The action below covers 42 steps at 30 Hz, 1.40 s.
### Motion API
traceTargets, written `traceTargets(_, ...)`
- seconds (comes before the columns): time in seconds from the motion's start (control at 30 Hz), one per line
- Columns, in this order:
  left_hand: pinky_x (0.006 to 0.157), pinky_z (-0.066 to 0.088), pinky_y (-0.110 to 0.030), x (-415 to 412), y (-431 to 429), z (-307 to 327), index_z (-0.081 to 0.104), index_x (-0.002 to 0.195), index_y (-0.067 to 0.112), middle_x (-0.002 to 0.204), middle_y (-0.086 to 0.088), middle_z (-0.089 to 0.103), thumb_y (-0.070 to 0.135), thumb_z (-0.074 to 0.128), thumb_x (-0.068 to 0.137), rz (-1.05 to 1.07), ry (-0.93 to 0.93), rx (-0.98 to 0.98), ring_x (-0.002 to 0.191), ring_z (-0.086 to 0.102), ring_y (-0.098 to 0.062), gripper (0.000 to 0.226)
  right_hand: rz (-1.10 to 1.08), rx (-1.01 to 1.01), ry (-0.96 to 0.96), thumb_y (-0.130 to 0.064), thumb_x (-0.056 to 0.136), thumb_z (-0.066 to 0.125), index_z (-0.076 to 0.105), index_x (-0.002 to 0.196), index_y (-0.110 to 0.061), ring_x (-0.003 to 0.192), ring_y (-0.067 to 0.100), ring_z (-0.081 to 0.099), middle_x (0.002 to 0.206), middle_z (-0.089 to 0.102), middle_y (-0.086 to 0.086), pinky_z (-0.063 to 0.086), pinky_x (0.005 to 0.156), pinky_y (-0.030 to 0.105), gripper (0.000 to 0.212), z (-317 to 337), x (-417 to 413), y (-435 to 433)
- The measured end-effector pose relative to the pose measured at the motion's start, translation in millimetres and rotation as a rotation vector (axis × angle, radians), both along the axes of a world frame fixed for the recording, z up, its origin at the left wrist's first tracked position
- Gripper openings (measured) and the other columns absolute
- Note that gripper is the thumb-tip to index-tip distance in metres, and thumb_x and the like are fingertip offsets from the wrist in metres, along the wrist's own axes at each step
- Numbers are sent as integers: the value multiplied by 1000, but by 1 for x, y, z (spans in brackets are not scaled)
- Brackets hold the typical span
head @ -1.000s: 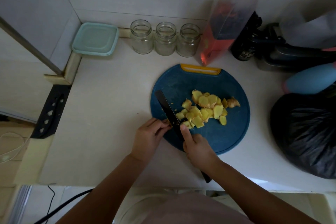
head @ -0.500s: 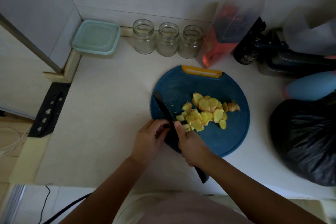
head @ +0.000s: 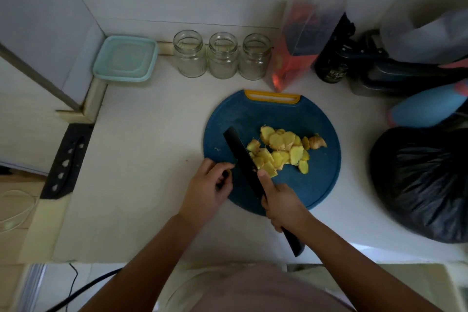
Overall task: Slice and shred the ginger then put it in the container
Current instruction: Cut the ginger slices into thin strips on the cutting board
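Slicing looks mostly done. A loose heap of ginger slices point(head: 281, 151) lies on the middle of the blue cutting board point(head: 316, 185), which sits near the front edge of the worktop point(head: 152, 159), right of centre. One knobbly end piece point(head: 317, 142) sits uncut at the heap's right side. I see no thin shreds. The teal container point(head: 125, 58) at the back-left corner has its lid on, and the three glass jars point(head: 222, 56) along the back edge look empty. By my judgement, shredding and transfer remain to be done.

The right hand point(head: 283, 204) grips the black knife point(head: 241, 157) by its handle, with the forefinger laid along the spine. The knife's long axis runs diagonally, with the handle end toward the front edge and the tip toward the back-left corner. The blade is against the heap's left side. The left hand point(head: 206, 191) rests at the board's left rim with its fingers curled. I cannot tell whether it pinches a small bit of ginger.
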State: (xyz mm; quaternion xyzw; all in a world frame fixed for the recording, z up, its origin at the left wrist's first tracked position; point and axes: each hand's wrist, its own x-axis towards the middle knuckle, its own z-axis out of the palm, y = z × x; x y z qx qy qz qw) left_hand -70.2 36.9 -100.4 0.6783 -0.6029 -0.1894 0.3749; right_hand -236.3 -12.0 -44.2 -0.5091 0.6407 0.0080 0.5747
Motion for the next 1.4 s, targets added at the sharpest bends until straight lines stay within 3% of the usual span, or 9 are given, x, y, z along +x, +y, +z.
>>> traceTargets(0.23,65,42,-11,8,-13,11,72,84,6,76,-4,68,8,79,74,-17,-93,-20,68,58,-7,12,-135,51,-180,-68,90,37,31,57,-16,31,10,25,38,28,-6,23,38,17,62,13,-2,12)
traceTargets(0.47,69,44,-9,4,-19,15,72,91,10,84,-1,67,5,77,76,-63,-145,-22,73,59,-5,16,-152,-47,-255,-68,90,35,30,55,-17,35,12,27,44,28,-1,26,38,21,62,32,-24,-4)
traceTargets(0.63,79,55,-33,-3,-30,36,65,117,10,97,-7,72,-1,64,84,-5,-138,172,82,69,-21,35,143,-395,82,-64,93,35,30,51,-14,39,7,35,45,34,-2,30,47,21,66,42,-55,-20)
traceTargets(0.73,88,48,-32,-9,-32,67,55,130,9,116,-13,65,-7,59,81,198,-145,48,100,63,-28,52,470,-622,418,-71,89,26,41,58,-16,55,16,46,56,43,-2,32,52,27,65,54,-68,-28)
traceTargets(0.8,101,39,-36,-19,-33,83,48,138,12,137,-14,50,-10,60,75,127,-195,-49,124,47,-30,69,665,-701,560,-74,89,23,45,69,-18,67,22,56,69,55,0,35,57,29,63,62,-70,-32)
traceTargets(0.97,114,6,-40,-56,-35,74,23,147,37,160,-1,-2,5,60,75,-387,-461,30,146,-12,-21,87,931,-830,579,-62,96,35,55,94,-17,91,24,65,98,67,5,37,64,30,50,77,-65,-40)
traceTargets(1.1,112,2,-46,-58,-38,55,33,143,35,160,-7,10,9,64,73,-392,-520,46,146,-3,-29,81,998,-902,603,-50,101,35,59,99,-15,88,24,65,97,67,4,37,62,30,43,71,-67,-44)
traceTargets(1.23,112,19,-53,-43,-42,38,49,136,28,155,-12,25,18,74,73,-343,-524,62,144,11,-34,69,995,-913,625,-37,102,37,50,85,-18,79,23,61,93,66,3,36,59,29,28,66,-82,-49)
traceTargets(1.4,118,9,-50,-22,-46,24,40,144,21,156,-2,4,56,57,82,-280,-426,160,145,-6,-22,73,942,-955,702,-37,100,39,61,93,-18,84,23,64,94,67,3,36,58,27,30,72,-115,-56)
